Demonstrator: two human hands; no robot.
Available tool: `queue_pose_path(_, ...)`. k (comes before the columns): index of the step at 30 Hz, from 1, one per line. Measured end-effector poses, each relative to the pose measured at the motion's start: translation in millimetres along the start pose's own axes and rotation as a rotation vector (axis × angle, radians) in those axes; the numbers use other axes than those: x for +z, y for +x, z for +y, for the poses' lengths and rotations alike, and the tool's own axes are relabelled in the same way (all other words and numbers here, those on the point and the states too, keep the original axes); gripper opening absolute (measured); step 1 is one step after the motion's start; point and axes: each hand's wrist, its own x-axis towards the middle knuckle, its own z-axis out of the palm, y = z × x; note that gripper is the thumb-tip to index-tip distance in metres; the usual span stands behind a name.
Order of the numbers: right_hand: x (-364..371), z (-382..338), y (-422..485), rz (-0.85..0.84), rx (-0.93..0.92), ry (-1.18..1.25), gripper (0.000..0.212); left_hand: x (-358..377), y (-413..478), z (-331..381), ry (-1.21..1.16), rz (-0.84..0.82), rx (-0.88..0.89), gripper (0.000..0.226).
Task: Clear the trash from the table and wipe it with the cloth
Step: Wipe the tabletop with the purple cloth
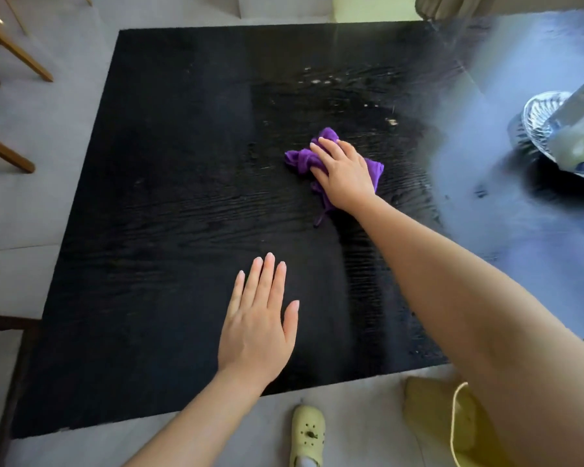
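A black wood-grain table (169,197) fills the view. Near its middle lies a crumpled purple cloth (300,160), and my right hand (343,171) presses down on it, fingers bent over the fabric. My left hand (260,318) rests flat on the table close to the near edge, fingers straight and slightly apart, holding nothing. Small pale crumbs (391,122) and smears (317,80) dot the surface beyond the cloth.
A clear glass dish (536,119) stands at the table's right side, partly covered by a pale green packet (577,143). Wooden chair legs (11,52) are at the left. A pale yellow shoe (307,433) and a yellow bag (452,419) are below the near edge.
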Motion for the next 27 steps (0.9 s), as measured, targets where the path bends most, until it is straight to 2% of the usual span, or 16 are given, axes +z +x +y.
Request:
queue_pose_path(3, 1.9, 6.0, 16.1, 0.008, 0.004, 0.0, 0.051, 1.1, 0.4, -0.8, 0.005, 0.004, -0.001, 0.06)
queue_pose_path(7, 4.9, -1.8, -10.0, 0.034, 0.035, 0.03, 0.05, 0.0, -0.5, -1.2, 0.008, -0.003, 0.003, 0.06)
queue_pose_path(12, 6.0, -25.7, -122.9, 0.088, -0.021, 0.1, 0.047, -1.1, 0.3, -2.3, 0.012, 0.004, -0.003, 0.063)
queue_pose_path(17, 4.2, -16.6, -212.6, 0.148, 0.033, 0.077, 0.046, -3.6, 1.5, 0.7, 0.008, -0.031, -0.01, 0.067)
queue_pose_path(21, -3.2, 13.6, -247.2, 0.183, 0.148, 0.076, 0.046, -7.9, -1.8, 17.9, -0.12, -0.091, -0.021, 0.062)
queue_pose_path(25, -23.0, 71.2, -258.0, 0.15, 0.369, 0.036, 0.045, -5.9, -20.4, 56.9, -0.168, -0.158, 0.197, 0.08)
queue_pose_path(27, -32.5, 89.7, -259.7, 0.103, 0.432, 0.016, 0.049, -2.9, -24.1, 69.0, -0.166, -0.186, 0.212, 0.083)
